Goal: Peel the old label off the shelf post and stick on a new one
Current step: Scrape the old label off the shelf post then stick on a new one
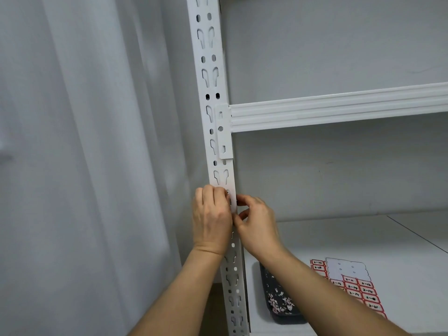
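Post: I see a white perforated steel shelf post running from the top of the view down past my wrists, leaning slightly to the right as it descends, with keyhole slots and round holes in pairs.
Left hand: my left hand lies against the front of the post, back of the hand toward me, fingers curled onto the metal at the level just under a pair of keyhole slots; the fingertips press or pick at something small there, but I cannot tell whether they grip it.
Right hand: my right hand meets the post from its right edge, thumb and forefinger drawn together in a narrow pinch at that edge, just beside the left fingertips.
Old label: hidden under my fingers; I cannot make it out.
New labels: a white backing sheet of red-bordered rectangular stickers lies flat on the white lower shelf board, to the right of my right forearm; its upper part is already bare.
Tray: a dark grey shallow tray with small pale paper scraps sits on the same board, between the post and the sheet, partly behind my right forearm.
Beam: a white ribbed horizontal shelf beam hooks into the post above both hands.
Left side: pale grey curtain folds.
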